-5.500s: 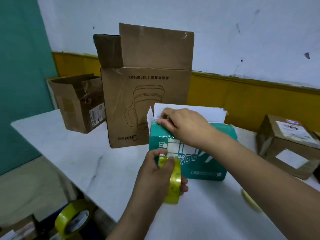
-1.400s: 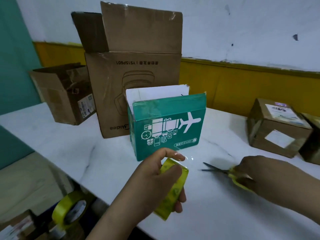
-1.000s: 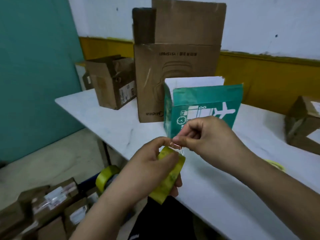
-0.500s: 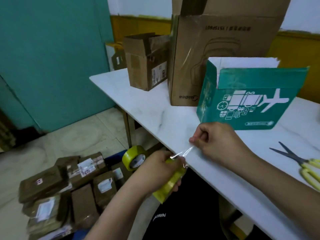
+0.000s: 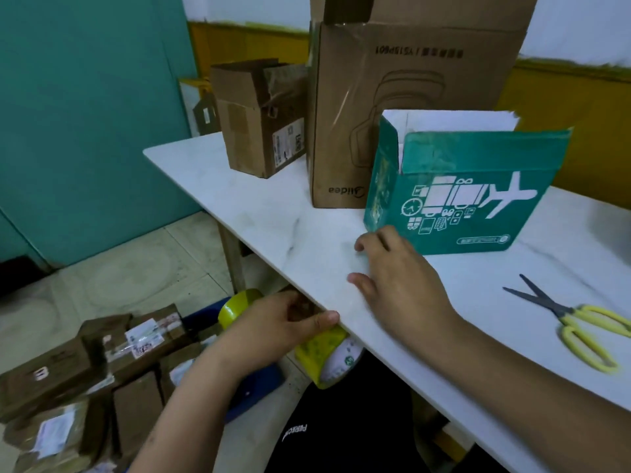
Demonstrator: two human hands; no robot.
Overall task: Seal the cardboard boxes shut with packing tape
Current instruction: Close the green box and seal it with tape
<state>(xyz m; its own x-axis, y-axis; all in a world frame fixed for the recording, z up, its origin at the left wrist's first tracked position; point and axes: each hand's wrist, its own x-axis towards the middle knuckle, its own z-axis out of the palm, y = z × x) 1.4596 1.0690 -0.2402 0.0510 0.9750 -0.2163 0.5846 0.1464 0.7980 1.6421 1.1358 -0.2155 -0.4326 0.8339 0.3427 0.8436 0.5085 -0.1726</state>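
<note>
Left hand: your left hand grips the tape roll just below the table's near edge, thumb up against the rim.
Right hand: your right hand lies flat on the table, fingers straight and spread, holding nothing that you can make out. Whether a clear strip lies under it cannot be told.
Green box: the green box stands at 1 o'clock from your right hand, its near-left corner just beside your fingertips. Its top flaps stand up, so it is not closed.
Other boxes: the big brown box sits at 11 o'clock behind the green one, top flaps up. The small brown box is further out at 10 o'clock, also open.
Scissors: the scissors lie at 3 o'clock from your right hand, well apart from it.
Below: a spare roll and taped parcels sit on the floor at 8 o'clock.
Progress: early, by my judgement. None of the three boxes on the table looks sealed.
Left to do: fold the flaps down, lay tape across each seam, cut it.
</note>
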